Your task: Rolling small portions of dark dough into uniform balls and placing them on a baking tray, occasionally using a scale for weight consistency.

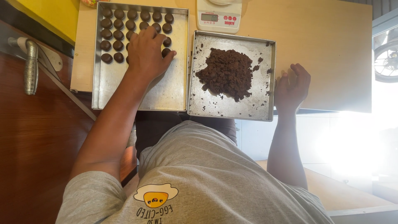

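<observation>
Seen from above, looking down past a grey shirt [199, 174] at a pale wooden table [323, 45]. Two square metal trays side by side. In the left tray [166, 93], rows of small dark brown balls [112, 34] filling the far left part, the near half bare. Left hand [147, 52] laid palm down over the near right end of those rows, fingers loosely spread and curved across several balls, thumb tip touching one ball [166, 52] at the right; whether anything was pinched under the palm could not be told. In the right tray [215, 105], a loose heap of dark brown dough [227, 72] near the middle, crumbs scattered around. Right hand [292, 85] resting just beside that tray's right rim, fingers curled inward and apart, holding nothing visible. Small white scale [219, 14] at the far edge, between the trays. Metal door handle [31, 66] far left.
</observation>
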